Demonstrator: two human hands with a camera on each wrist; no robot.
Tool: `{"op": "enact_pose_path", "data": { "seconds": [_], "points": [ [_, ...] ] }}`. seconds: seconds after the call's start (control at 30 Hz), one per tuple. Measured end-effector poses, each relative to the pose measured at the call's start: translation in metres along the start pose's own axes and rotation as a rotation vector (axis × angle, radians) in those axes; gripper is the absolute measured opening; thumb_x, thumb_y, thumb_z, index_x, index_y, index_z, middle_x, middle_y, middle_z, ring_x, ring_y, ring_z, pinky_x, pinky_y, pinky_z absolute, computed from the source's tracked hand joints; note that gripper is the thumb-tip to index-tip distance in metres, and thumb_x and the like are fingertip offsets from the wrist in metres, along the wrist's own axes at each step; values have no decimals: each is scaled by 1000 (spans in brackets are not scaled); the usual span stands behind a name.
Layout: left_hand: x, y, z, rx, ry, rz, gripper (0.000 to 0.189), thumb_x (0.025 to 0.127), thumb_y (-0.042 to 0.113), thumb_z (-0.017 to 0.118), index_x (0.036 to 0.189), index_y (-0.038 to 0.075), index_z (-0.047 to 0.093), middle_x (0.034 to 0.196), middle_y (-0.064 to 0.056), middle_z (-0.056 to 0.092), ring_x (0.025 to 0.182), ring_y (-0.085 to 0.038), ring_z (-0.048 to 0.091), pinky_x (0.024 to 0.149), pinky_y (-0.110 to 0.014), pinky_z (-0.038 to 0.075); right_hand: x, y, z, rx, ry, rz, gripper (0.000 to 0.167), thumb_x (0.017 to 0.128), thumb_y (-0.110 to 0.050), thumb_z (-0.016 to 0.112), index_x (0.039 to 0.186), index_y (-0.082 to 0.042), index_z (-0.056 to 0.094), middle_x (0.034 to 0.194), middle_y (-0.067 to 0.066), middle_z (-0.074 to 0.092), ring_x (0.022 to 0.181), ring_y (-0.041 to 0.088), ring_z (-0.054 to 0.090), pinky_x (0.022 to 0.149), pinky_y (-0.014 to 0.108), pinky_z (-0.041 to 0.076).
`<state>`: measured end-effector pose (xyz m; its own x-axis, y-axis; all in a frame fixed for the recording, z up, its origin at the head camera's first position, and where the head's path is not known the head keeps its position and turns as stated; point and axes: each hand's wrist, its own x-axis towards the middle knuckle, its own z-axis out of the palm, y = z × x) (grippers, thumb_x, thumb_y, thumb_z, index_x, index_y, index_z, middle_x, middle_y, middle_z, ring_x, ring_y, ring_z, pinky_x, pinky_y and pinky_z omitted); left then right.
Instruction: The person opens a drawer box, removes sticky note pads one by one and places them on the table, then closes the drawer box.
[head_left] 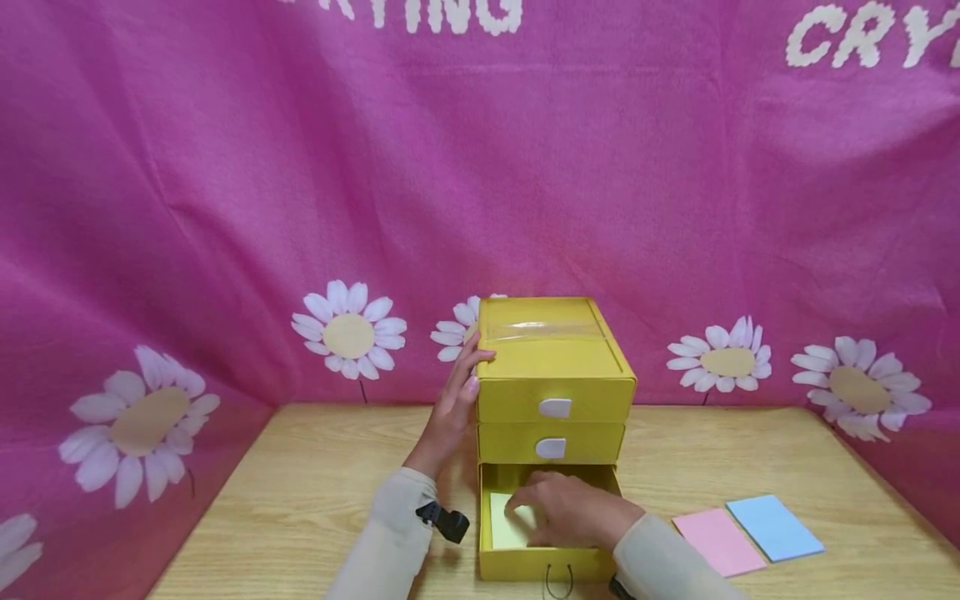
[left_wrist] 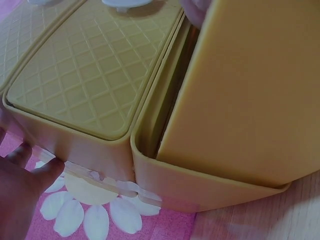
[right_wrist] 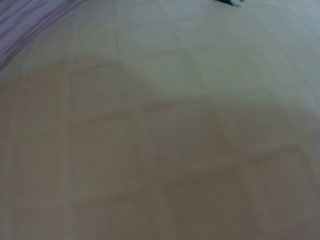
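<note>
Right grip [head_left: 566, 504] is down in the bottom drawer [head_left: 517, 567], lower center of head frame, fingers bent over the pale yellow paper [head_left: 510, 527]; can't tell if it's pinching it or only touching. Paper lies at the left side of that drawer, which is pulled out toward the bottom of frame, dark cord loop [head_left: 558, 585] on its front. Left grip [head_left: 453, 396] is released, fingers extended, resting against the left side of the yellow drawer unit [head_left: 555, 358], a fingertip or so over the top edge. Two upper drawers are pushed in, each with a white tab: upper tab [head_left: 555, 408], lower tab [head_left: 551, 448]. Clear tape [head_left: 543, 331] runs across the unit's top. Lower right: pink pad [head_left: 720, 540] and blue pad [head_left: 776, 527] side by side on the wood-grain desk [head_left: 315, 500]. Black strap [head_left: 444, 522] at the left sleeve. Magenta daisy-print cloth [head_left: 562, 183] fills the upper frame. Right wrist cam: mostly blurred close-up of a yellow grid-embossed surface.
</note>
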<state>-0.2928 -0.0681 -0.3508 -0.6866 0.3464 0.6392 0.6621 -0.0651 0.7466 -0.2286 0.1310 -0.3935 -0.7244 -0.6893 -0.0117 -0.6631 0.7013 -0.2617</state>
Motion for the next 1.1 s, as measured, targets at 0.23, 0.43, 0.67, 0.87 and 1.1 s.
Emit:
{"op": "enact_pose_path", "data": {
  "seconds": [0.23,0.43,0.67,0.87,1.1],
  "points": [
    [0,0,1,-3,0,2,39,99,8,31,136,-3,39,160,-19,8,146,-33,7,113,-58,11,2,-1,6,-115,6,43,29,79,-19,70,106,-25,66,100,-2,60,92,16,57,76,44,52],
    [0,1,2,0,0,-1,39,99,7,31,136,-3,39,160,-18,9,146,-32,7,113,-57,12,2,-1,6,-141,1,34,29,78,-13,66,106,-22,66,94,-3,60,87,14,57,70,41,53],
    [0,1,1,-14,7,-11,39,99,8,32,136,-1,40,160,-17,9,147,-30,8,114,-56,11,6,1,9,-177,29,5,26,78,-14,67,103,-21,66,89,-4,58,83,12,55,66,38,52],
    [0,-1,1,-36,11,-20,39,99,8,32,136,-1,40,160,-16,9,147,-30,6,114,-56,10,7,3,10,-187,60,-26,25,74,-13,71,98,-19,66,85,-6,57,79,9,54,62,33,52],
    [0,0,1,-18,12,-7,39,99,7,32,136,-1,40,160,-17,10,147,-31,8,114,-55,11,9,1,11,-193,89,-44,17,76,-16,70,92,-20,65,75,-7,53,71,8,52,58,30,49]
  ]
}}
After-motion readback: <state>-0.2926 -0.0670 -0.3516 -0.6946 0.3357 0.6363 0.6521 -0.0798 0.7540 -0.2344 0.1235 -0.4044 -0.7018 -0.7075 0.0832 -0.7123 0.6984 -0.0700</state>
